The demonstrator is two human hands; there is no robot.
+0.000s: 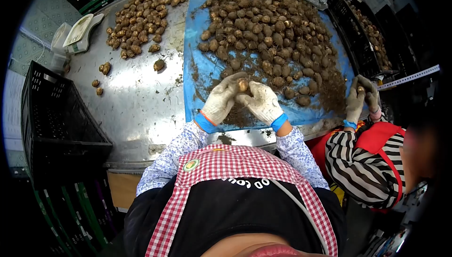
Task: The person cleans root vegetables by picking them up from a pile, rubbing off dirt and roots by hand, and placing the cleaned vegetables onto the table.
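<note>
Your grip, left hand (221, 99) and right hand (263, 104) together, holds one brown tuber (243, 85) over the blue sheet (192, 99), and it seems only the smaller group (139, 21) on the metal counter (129, 85) is done, while the larger soiled heap (273, 31) is left.

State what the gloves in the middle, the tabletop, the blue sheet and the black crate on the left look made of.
Gloves: likely knitted fabric, matte, soiled off-white, bending with the fingers.
Tabletop: metal, probably steel; grey, with bright glare.
Blue sheet: probably thin plastic, given its slight sheen.
Black crate: apparently moulded plastic, with slotted walls.
</note>
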